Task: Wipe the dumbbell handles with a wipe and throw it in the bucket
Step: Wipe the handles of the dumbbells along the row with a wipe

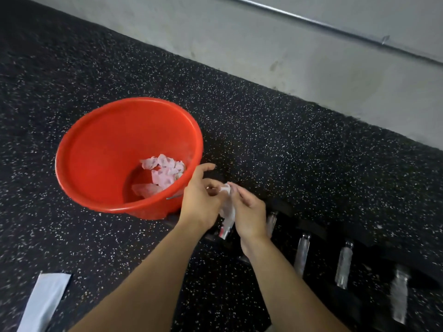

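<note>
I've got the wipe (227,207) pinched between both hands, left hand (200,200) nearer the bucket (96,149), which sits just left.

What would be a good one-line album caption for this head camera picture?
Both hands, left hand and right hand, hold a white wipe beside the red bucket.

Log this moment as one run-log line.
hands: left and right both pinch white wipe | red bucket: used wipes inside | dumbbell handles: untouched
</note>
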Tool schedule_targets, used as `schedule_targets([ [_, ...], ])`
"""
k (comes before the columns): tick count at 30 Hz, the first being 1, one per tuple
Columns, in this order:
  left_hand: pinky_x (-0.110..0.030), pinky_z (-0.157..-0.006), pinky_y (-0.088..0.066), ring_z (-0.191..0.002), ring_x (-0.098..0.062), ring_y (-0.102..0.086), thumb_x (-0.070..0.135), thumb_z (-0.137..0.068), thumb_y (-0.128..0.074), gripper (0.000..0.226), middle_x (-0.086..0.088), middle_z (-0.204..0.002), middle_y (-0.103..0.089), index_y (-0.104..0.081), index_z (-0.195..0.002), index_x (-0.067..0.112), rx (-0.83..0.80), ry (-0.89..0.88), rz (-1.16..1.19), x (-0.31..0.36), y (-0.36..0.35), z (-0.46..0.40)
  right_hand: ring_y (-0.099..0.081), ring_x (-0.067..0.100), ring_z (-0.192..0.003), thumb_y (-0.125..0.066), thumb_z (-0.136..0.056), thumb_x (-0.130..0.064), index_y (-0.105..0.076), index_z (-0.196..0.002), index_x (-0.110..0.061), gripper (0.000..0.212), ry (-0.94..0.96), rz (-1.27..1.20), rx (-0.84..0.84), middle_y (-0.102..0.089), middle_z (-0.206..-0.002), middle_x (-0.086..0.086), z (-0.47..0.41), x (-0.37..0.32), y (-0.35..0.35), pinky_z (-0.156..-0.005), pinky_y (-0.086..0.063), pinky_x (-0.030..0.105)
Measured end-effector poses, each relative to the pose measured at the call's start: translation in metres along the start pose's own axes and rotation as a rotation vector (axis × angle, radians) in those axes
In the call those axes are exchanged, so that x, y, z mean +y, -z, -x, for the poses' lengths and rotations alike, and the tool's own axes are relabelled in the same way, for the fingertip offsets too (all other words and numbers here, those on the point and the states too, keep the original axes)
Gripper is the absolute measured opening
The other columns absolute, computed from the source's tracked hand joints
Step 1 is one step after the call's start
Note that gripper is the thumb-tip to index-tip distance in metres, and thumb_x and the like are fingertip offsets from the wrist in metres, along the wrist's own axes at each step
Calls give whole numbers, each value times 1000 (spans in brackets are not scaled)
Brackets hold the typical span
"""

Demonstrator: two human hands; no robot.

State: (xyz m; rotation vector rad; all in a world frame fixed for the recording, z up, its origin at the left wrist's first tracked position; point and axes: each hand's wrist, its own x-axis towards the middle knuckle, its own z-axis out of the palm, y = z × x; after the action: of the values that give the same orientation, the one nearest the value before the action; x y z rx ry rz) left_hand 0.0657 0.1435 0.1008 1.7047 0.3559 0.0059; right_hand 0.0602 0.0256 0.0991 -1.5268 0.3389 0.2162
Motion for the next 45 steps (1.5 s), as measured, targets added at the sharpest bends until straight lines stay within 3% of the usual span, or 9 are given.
schedule_targets([
  [3, -24, -79, -56, -85, -8, -70, -4, -85, -74, 56, 1, -88, -73, -52, -121, 33, 27, 94, -74, -28, 0, -9, -74, 3, -92, -49, -106, -23, -67, -125, -21, 26, -207, -112, -189, -79, -98, -9, -8, 20, -3, -73, -57, 18],
  [9, -40, -87, -58, -88, -12, -71, 4, -82, -77, 51, 10, -87, -75, -55, -120, 31, 9, 188, -274, -79, 9, -5, -76, 13, -88, -56, -103, -15, -70, -127, -18, 27, -253, 179, -252, -78, -106, 4, -27, 66, -6, -59, -54, 18],
  [15, -41, -102, -44, -120, -28, -56, 18, -82, -81, 61, -3, -126, -66, -53, -135, 23, 63, 144, -696, -116, 27, 5, -68, 12, -110, -66, -95, -18, -68, -129, -28, 36, 97, 587, -110, -73, -120, -9, -63, 99, -17, -101, -51, 30],
  [18, -46, -112, -39, -130, -36, -50, 25, -79, -83, 76, -12, -138, -59, -46, -146, 15, 105, 176, -811, -130, 34, 6, -68, 18, -109, -66, -95, -20, -66, -131, -29, 37, 201, 757, -133, -75, -119, 1, -83, 103, -26, -97, -48, 24],
  [21, -46, -111, -41, -132, -35, -48, 32, -85, -79, 82, -12, -144, -53, -36, -153, 19, 104, 206, -804, -136, 34, 6, -70, 27, -104, -62, -97, -21, -62, -135, -32, 39, 325, 967, -218, -75, -115, 6, -102, 113, -37, -91, -54, 39],
  [29, -48, -93, -52, -123, -34, -60, 51, -88, -72, 89, -2, -160, -41, -20, -160, 39, 82, 183, -842, -148, 39, 10, -70, 28, -100, -48, -104, -33, -56, -138, -40, 36, 430, 1105, -272, -74, -114, 5, -130, 139, -42, -82, -56, 41],
  [37, -47, -94, -53, -128, -35, -59, 52, -82, -78, 90, -5, -155, -50, -35, -157, 30, 113, 180, -841, -150, 40, 10, -69, 31, -109, -51, -101, -29, -54, -140, -43, 42, 538, 1167, -856, -68, -132, -2, -119, 150, -36, -83, -56, 44],
  [40, -46, -95, -52, -129, -35, -58, 53, -82, -77, 90, -4, -155, -49, -33, -157, 31, 123, 183, -840, -149, 38, 10, -72, 33, -98, -45, -99, -35, -57, -138, -43, 41, 625, 1192, -758, -74, -121, 0, -124, 148, -37, -75, -57, 44],
  [45, -46, -98, -51, -129, -33, -58, 54, -83, -76, 91, -2, -155, -49, -31, -159, 31, 128, 189, -846, -147, 39, 9, -72, 35, -90, -46, -101, -32, -58, -136, -43, 39, 474, 1136, -302, -77, -104, 8, -145, 142, -35, -74, -57, 42],
])
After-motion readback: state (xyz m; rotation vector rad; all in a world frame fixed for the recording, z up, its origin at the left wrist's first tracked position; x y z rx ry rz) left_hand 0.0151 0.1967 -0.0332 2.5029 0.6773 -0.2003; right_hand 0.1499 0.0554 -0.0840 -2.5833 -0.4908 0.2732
